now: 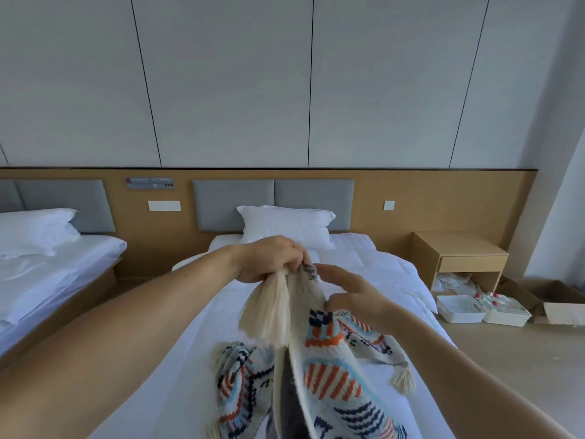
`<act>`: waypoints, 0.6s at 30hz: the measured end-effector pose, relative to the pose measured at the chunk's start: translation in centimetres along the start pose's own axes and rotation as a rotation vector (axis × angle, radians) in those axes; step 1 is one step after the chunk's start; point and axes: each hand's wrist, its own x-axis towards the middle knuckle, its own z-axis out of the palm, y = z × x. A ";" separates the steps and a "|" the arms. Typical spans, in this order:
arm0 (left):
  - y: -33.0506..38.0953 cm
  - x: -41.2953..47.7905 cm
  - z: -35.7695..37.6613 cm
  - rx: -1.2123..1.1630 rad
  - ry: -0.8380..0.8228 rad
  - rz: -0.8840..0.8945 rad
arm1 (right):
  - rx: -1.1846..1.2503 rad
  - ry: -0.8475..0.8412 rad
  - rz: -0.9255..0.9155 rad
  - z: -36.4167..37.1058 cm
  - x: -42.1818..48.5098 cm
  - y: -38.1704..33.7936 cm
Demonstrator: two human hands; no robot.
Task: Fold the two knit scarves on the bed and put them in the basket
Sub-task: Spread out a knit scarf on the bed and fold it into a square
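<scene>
A cream knit scarf (329,372) patterned in orange, light blue and navy hangs in front of me over the white bed (373,280). My left hand (269,258) is closed on its upper end, where long cream tassels (269,308) dangle. My right hand (351,296) touches the scarf's edge just right of that, fingers spread. A second patterned knit piece (243,384) lies bunched on the bed at lower left; I cannot tell whether it is a separate scarf. No basket is in view.
A white pillow (285,223) lies at the head of the bed. A second bed (47,267) stands to the left. A wooden nightstand (459,258), two white plastic bins (481,308) and a cardboard box (550,299) are on the right.
</scene>
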 end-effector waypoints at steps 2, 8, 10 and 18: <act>1.9 -0.6 -1.0 0.072 0.046 0.079 | 0.061 -0.085 -0.049 0.2 0.9 -1.0; 5.0 -2.4 -5.9 0.093 0.043 0.127 | 0.238 0.057 -0.154 -0.3 2.8 -4.7; 5.9 -3.2 -7.1 0.107 -0.028 0.060 | 0.152 0.203 -0.192 -0.9 3.3 -5.8; 9.3 -2.5 -11.1 0.428 0.408 0.242 | 0.046 0.194 -0.311 -3.1 3.7 -10.6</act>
